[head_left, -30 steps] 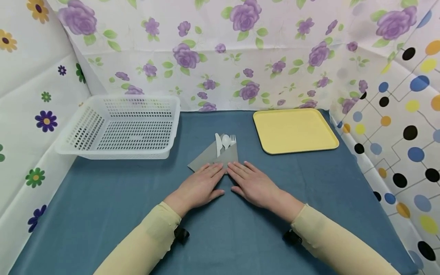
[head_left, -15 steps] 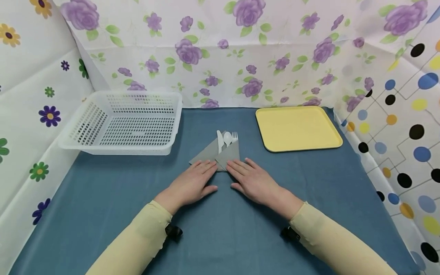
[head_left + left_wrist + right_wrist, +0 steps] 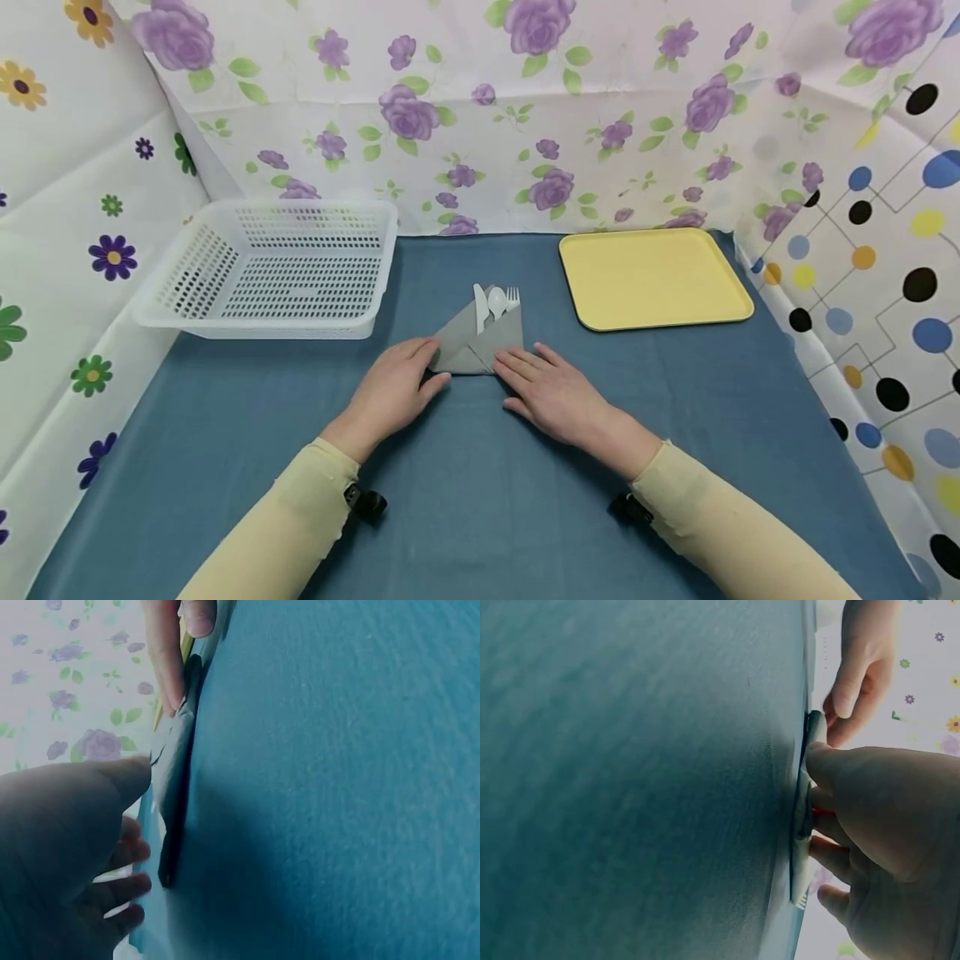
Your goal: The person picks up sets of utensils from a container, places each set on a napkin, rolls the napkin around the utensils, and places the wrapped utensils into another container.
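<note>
A grey folded napkin [image 3: 455, 344] lies on the blue cloth in the middle of the head view. Out of its fold stick a white plastic knife [image 3: 480, 310], spoon [image 3: 497, 302] and fork [image 3: 513, 299]; their lower ends are hidden. My left hand [image 3: 390, 393] is at the napkin's left corner, fingers slightly bent and thumb apart from them. With straight fingers, my right hand [image 3: 557, 396] rests on the napkin's lower right part. Seen edge-on in the left wrist view, the napkin [image 3: 172, 776] looks thin and flat, with the left thumb [image 3: 131, 778] beside it.
A white perforated basket [image 3: 367, 327] stands at the back left. At the back right lies a yellow tray [image 3: 652, 279]. Patterned sheets hang behind and on both sides of the blue-covered table [image 3: 480, 500].
My left hand has slid leftward from the napkin's middle to its left corner, uncovering the lower folds. The right hand stays on the napkin, having barely moved.
</note>
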The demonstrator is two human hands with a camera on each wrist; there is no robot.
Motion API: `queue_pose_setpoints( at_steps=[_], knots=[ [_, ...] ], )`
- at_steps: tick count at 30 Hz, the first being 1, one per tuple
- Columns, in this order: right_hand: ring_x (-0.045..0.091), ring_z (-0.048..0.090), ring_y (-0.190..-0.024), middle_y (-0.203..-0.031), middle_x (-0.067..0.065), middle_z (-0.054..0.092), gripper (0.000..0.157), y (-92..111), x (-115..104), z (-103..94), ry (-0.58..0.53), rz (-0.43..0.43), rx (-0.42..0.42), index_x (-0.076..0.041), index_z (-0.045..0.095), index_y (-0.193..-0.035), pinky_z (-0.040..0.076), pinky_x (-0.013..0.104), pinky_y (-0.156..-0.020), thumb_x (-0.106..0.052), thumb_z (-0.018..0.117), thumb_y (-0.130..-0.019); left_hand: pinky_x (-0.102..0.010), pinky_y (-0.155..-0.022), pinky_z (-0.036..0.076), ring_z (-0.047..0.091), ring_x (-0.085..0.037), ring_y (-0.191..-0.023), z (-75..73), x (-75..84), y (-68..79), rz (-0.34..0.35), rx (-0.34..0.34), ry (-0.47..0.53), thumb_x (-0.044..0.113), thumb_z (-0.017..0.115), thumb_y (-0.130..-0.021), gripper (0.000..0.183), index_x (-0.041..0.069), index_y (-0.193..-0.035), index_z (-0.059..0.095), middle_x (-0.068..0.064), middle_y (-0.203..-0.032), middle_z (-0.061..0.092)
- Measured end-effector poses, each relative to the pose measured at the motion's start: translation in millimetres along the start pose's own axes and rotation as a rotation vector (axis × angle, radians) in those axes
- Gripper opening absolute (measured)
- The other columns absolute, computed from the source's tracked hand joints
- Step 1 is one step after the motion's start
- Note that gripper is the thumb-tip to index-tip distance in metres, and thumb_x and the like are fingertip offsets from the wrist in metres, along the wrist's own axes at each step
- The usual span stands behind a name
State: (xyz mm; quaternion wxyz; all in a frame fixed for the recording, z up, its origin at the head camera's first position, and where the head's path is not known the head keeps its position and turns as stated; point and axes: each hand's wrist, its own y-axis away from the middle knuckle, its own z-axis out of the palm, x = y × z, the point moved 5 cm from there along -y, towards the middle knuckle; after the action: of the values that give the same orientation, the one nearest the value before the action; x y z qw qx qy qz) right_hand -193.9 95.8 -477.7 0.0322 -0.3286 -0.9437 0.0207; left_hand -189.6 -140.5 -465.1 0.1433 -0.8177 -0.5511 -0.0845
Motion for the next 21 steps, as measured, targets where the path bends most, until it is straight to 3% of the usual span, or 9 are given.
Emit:
queue_pose_setpoints(
  at_steps=[6, 11, 17, 21],
  knots=[
    [0.029, 0.045, -0.158, -0.170, 0.011, 0.049, 0.063, -1, -2, -2.6, 0.012, -0.007, 0.009, -0.007, 0.052, -0.166, 0.030, 0.055, -0.131, -0.042, 0.062, -0.115, -0.060, -0.114, 0.048, 0.058, -0.046, -0.136, 3.5, -6.0, -1.6, -0.139, 0.044, 0.025, 0.035, 0.073, -0.110, 0.059, -0.005, -0.152, 0.061, -0.027, -0.146, 0.063],
    [0.029, 0.046, -0.157, -0.170, 0.010, 0.049, 0.061, -2, -2, -5.3, 0.028, -0.005, -0.005, -0.008, 0.053, -0.165, 0.030, 0.055, -0.132, -0.043, 0.061, -0.115, -0.059, -0.107, 0.051, 0.060, -0.048, -0.123, 2.8, -5.7, -7.7, -0.193, 0.081, -0.001, 0.037, 0.076, -0.108, 0.061, -0.007, -0.148, 0.062, -0.030, -0.138, 0.064],
    [0.029, 0.045, -0.158, -0.170, 0.010, 0.049, 0.062, -2, -2, -5.6, 0.024, 0.000, -0.016, -0.008, 0.052, -0.165, 0.030, 0.055, -0.131, -0.043, 0.062, -0.115, -0.059, -0.105, 0.050, 0.056, -0.048, -0.120, 5.7, -5.7, -17.5, -0.275, 0.060, -0.026, 0.043, 0.076, -0.107, 0.066, -0.008, -0.146, 0.064, -0.032, -0.139, 0.061],
    [0.029, 0.045, -0.158, -0.171, 0.010, 0.048, 0.063, -2, -2, -4.9, 0.022, 0.000, -0.023, -0.009, 0.052, -0.166, 0.030, 0.055, -0.132, -0.043, 0.062, -0.115, -0.060, -0.102, 0.050, 0.055, -0.046, -0.118, 8.1, -5.3, -20.6, -0.295, 0.053, -0.062, 0.046, 0.077, -0.105, 0.067, -0.008, -0.143, 0.065, -0.030, -0.137, 0.060]
  ],
)
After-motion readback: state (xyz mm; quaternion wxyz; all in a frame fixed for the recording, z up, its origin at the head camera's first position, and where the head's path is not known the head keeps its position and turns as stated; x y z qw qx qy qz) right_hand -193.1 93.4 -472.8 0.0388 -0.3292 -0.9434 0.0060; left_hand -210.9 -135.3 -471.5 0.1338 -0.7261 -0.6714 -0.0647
